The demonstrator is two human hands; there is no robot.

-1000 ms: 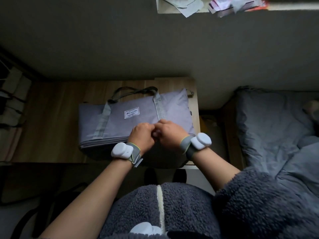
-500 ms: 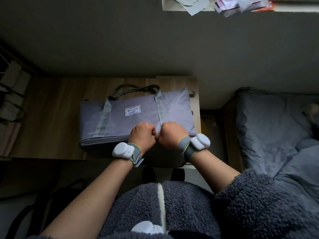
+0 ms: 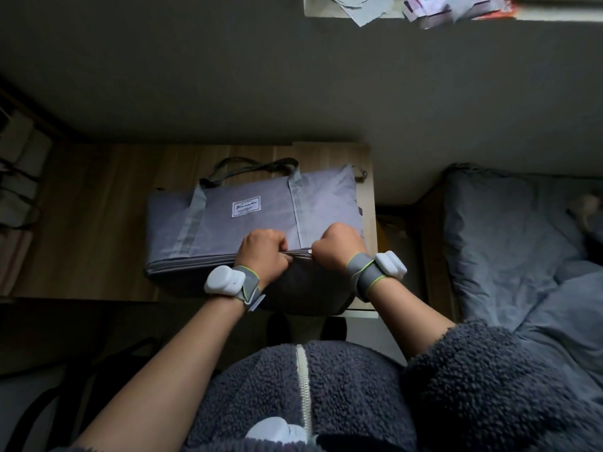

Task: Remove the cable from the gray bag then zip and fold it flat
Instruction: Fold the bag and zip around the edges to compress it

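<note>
A gray fabric tote bag (image 3: 248,223) with paler webbing straps and a small white sewn label lies flat on its side on the wooden tabletop (image 3: 98,223), filling the right half and reaching the right edge; its dark carry handles (image 3: 251,166) point toward the far edge, and its near side hangs slightly over the near edge. Along the bag's near side runs a zipper line (image 3: 298,252). The left hand (image 3: 264,256) is curled into a fist, clamped on the fabric beside the zipper. The right hand (image 3: 339,247) is likewise curled tight, its fingers closed at the small silver zipper pull (image 3: 310,251) that shows just left of its knuckles. The two fists are a short way apart, with a stretch of zipper between them. Each wrist carries a white device on a gray strap. The person wears a dark fleece jacket (image 3: 359,386). Right of the tabletop lies a bed with gray bedding (image 3: 505,239).
</note>
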